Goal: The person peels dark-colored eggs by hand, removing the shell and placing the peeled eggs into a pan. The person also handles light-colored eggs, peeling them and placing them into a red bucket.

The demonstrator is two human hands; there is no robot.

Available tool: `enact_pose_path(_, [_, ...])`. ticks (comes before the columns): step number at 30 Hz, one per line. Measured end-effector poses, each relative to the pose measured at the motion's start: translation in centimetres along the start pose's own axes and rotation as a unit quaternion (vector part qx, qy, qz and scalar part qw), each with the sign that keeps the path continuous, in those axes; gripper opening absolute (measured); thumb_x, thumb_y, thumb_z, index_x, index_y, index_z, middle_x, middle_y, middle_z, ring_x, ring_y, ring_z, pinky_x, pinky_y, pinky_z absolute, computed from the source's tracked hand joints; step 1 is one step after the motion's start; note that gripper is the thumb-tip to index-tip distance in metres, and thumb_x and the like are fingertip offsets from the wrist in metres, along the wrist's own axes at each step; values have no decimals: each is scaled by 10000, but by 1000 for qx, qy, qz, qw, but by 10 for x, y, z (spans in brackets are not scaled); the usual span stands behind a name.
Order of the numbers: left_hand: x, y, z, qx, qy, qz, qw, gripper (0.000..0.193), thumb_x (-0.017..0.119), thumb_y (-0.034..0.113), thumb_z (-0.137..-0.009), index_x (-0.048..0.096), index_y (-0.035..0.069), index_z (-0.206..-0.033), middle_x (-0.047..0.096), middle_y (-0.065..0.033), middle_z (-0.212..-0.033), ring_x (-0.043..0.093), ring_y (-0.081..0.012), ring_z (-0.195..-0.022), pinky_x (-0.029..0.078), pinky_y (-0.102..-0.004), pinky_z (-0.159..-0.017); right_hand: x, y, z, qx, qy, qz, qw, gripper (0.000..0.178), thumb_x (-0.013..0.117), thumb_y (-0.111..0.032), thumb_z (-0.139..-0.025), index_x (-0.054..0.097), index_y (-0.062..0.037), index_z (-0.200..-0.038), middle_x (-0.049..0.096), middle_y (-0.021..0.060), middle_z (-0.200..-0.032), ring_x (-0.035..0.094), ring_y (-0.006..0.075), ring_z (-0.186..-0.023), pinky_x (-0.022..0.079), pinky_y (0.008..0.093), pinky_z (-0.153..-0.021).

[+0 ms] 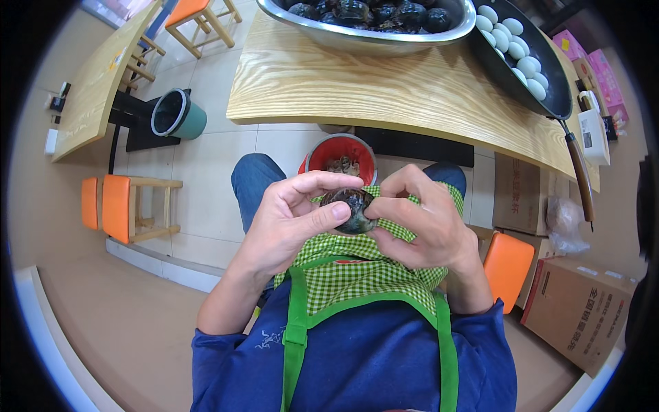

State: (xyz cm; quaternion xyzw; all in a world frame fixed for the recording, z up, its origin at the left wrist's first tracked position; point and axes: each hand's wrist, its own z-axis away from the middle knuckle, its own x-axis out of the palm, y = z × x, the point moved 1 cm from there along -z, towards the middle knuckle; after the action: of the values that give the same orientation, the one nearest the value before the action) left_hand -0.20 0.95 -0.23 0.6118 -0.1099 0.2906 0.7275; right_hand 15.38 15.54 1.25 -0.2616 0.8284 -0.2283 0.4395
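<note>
On the left, a side table point(86, 113) runs along the wall, with a green bin point(193, 123) on the floor just right of its dark base. Nearer on that side stands an orange chair point(117, 209).

In the middle, the seated person's left hand point(285, 223) grasps a dark egg point(351, 209), thumb on its near left side and fingers around its far side. The egg is held up above the lap of a checked apron point(371, 281). Beyond it, a red bin point(365, 161) on the floor has scraps in it. Farther still, a bowl point(371, 38) of dark eggs sits on the table point(384, 82).

The right hand point(429, 223) has its fingers bent, their tips at the held egg's right end; whether they pinch a piece of shell, I cannot tell.

Far right on the table, a black pan point(559, 99) holds white eggs point(502, 41), its handle point(580, 175) pointing near. Below are another orange chair point(508, 268) and cardboard boxes point(580, 312).
</note>
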Motion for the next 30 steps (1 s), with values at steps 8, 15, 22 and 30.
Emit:
enact_pose_path(8, [0,-6,-2,24,0,10,1000,393,685,65,-871,583,-53,-1232,623,-157,-1211,604,-200,-1112,489,-345,-980,4,5,5,2,-4,-17,1000,294,740,-13,-616,605,-57,-873,546,77,-807,576,222,-676,455,325,-519])
enact_pose_path(15, [-1,-10,-7,54,-5,39,998,410,673,19,-858,561,-44,-1247,607,-172,-1226,597,-211,-1121,487,-354,-987,8,6,8,17,59,-40,997,309,750,29,-626,594,-48,-881,578,101,-877,619,244,-733,503,330,-585])
enact_pose_path(22, [1,-11,-9,94,-6,24,995,431,686,-43,-839,559,-46,-1251,609,-140,-1209,602,-180,-1093,501,-329,-958,9,8,8,6,98,-35,995,348,814,-11,-665,576,-17,-920,612,131,-943,640,241,-774,531,327,-618])
enact_pose_path(30, [2,-10,-6,83,3,-13,996,443,701,-6,-821,556,-55,-1237,598,-189,-1247,589,-216,-1149,474,-363,-1013,13,6,12,33,115,-66,991,340,764,51,-709,559,-2,-975,644,146,-969,657,190,-786,537,269,-592])
